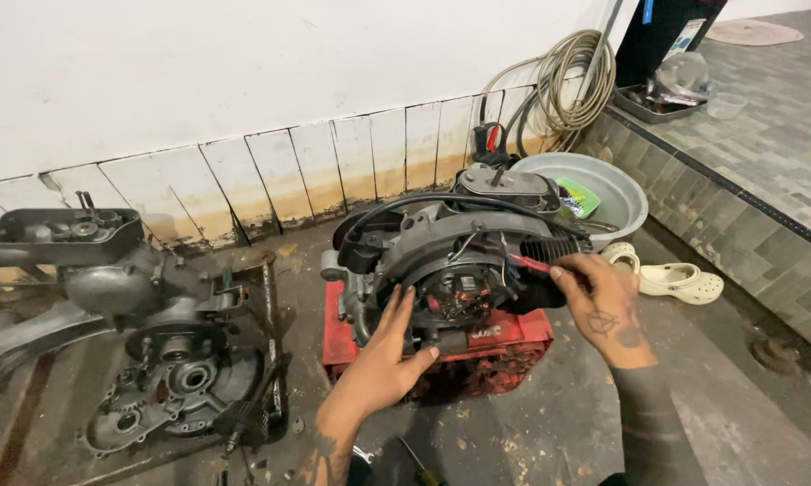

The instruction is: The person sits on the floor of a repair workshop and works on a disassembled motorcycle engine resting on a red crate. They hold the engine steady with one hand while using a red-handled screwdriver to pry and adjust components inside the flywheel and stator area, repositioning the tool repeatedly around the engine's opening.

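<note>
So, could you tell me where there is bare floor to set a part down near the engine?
Bare concrete lies right of the red crate, toward the tiled step. It is crowded left of it, by the engine case, and behind it, by the basin.

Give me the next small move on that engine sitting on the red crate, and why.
Probably ease the red wire clear of the stator. The right hand pinches that wire beside the cooling fins, while the left hand lies flat against the engine below the exposed coils, apparently steadying it on the red crate.
</note>
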